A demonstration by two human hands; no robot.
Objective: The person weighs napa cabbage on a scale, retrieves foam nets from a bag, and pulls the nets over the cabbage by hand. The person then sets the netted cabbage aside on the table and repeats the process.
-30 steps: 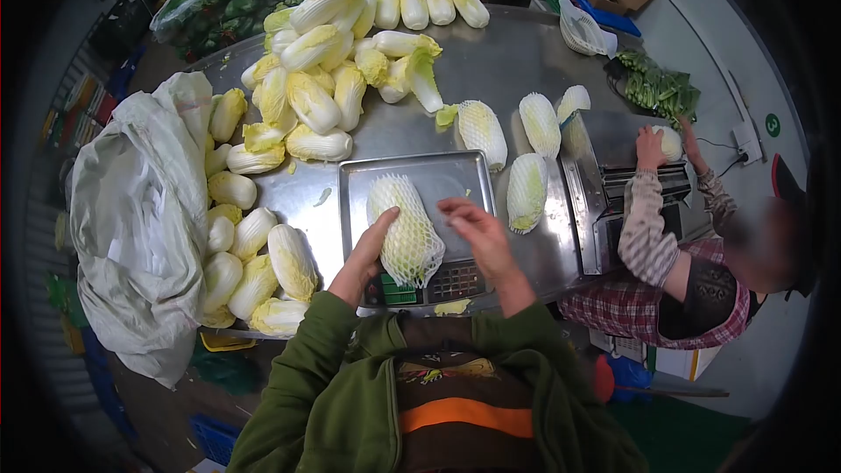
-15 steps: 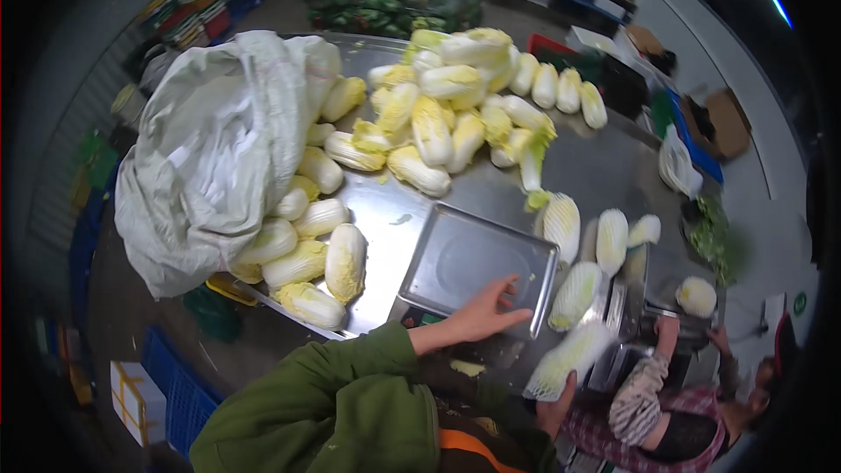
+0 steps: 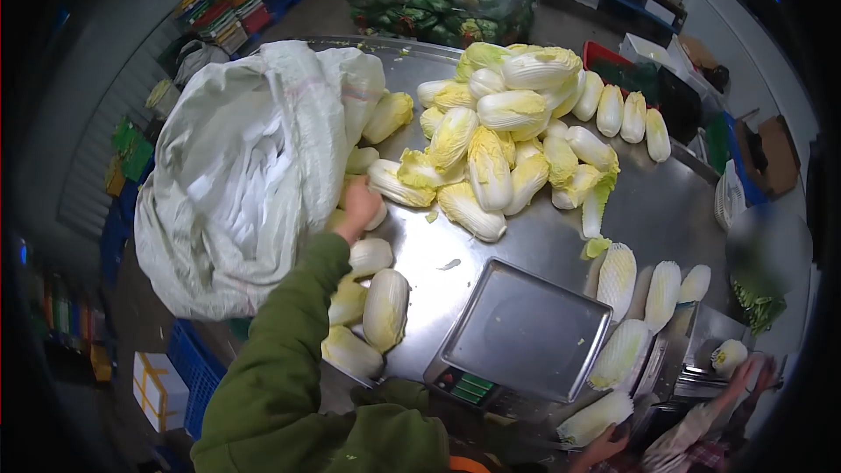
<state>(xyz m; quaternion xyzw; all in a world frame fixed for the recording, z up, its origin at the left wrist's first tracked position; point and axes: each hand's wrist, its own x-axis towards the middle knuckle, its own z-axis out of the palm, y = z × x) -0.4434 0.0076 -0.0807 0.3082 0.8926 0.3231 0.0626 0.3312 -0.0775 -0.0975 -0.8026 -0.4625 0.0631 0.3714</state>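
Note:
My left hand (image 3: 357, 203) reaches out to the napa cabbages beside the white sack (image 3: 219, 180). Its fingers curl over a napa cabbage (image 3: 377, 215), mostly hidden beneath the hand. Near the bottom right, my right hand (image 3: 603, 447) grips the lower end of a napa cabbage in a white foam net (image 3: 597, 417). Between the hands sits a scale with a bare metal tray (image 3: 526, 328); its green display (image 3: 469, 387) faces me. Just right of the tray lies another netted cabbage (image 3: 620, 353).
Unwrapped napa cabbages (image 3: 517, 114) are heaped at the back of the metal table (image 3: 438, 276). More netted cabbages (image 3: 663, 296) lie on the right. A co-worker's hands (image 3: 752, 377) are beside a cabbage at the far right. A blue crate (image 3: 194, 377) stands on the floor at left.
My left hand has moved from above the scale tray to the cabbages by the sack. My right hand still holds the netted cabbage. The view has shifted, showing the scale's display.

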